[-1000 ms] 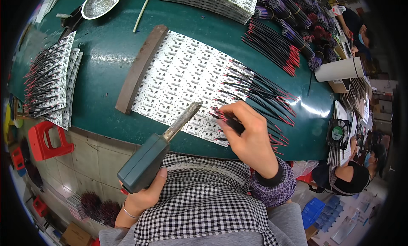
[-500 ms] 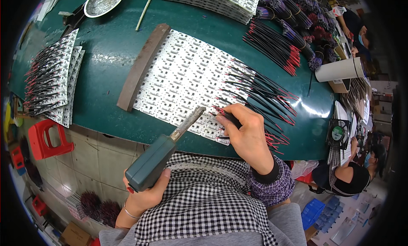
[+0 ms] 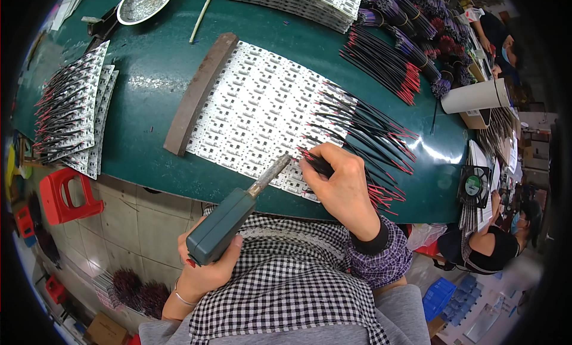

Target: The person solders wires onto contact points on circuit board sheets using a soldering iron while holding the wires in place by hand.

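My left hand (image 3: 211, 266) is wrapped round the dark green grip of a soldering gun (image 3: 221, 226), its metal tip slanting up to the right over a white circuit board panel (image 3: 250, 106). The tip ends close to the fingers of my right hand (image 3: 342, 184), which pinch a bunch of black wires with red ends (image 3: 319, 165) at the board's right side. Whether the tip touches a wire is too small to tell. More black wires (image 3: 363, 121) run from the board's right edge onto the table. Along the board's left edge lies a brown bar (image 3: 201, 95).
On the green table (image 3: 140, 115), wired boards (image 3: 77, 115) stand at left and a metal bowl (image 3: 145, 4) behind. A board stack (image 3: 304, 8), loose wires (image 3: 384, 65) and wire bundles (image 3: 411, 23) lie at the back; a fan (image 3: 475, 185) stands right. A red stool (image 3: 68, 196) is beside the table.
The soldering gun in my left hand has moved slightly right and up, bringing its tip nearer my right fingers. My right hand has shifted only a little, still pinching the wires.
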